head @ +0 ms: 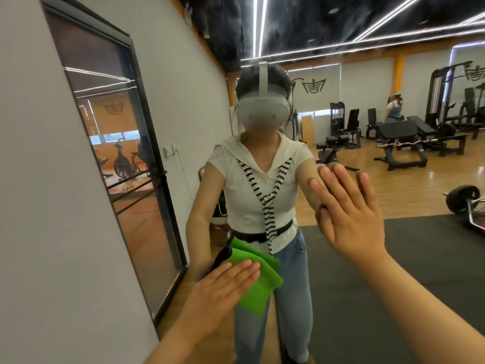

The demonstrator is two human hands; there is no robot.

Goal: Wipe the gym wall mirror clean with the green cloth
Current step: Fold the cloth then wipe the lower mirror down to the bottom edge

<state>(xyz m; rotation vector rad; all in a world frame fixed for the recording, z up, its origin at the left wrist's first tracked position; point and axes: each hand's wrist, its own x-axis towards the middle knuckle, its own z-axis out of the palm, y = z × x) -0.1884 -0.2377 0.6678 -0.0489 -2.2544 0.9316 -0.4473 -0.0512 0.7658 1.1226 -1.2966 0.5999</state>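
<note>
I'm pressing the green cloth (258, 282) flat against the wall mirror (341, 298) under my left hand (220, 290). The fingers are lying straight and close together on the cloth's near edge, not curling round it. Most of the folded cloth is sticking out beyond the fingertips, up and to the right. My right hand (351, 214) is resting higher and well off to the right of the left one, open, with its fingers straight and slightly spread on the glass, meeting its own reflection. To wipe well, I'm judging that the left palm should shift further onto the cloth, so the layers are moving with the hand instead of sliding out from under it. I'd work in overlapping strokes with even pressure. The bare right palm is probably leaving marks, so I'm planning to lift it and pass the cloth over that patch too.
</note>
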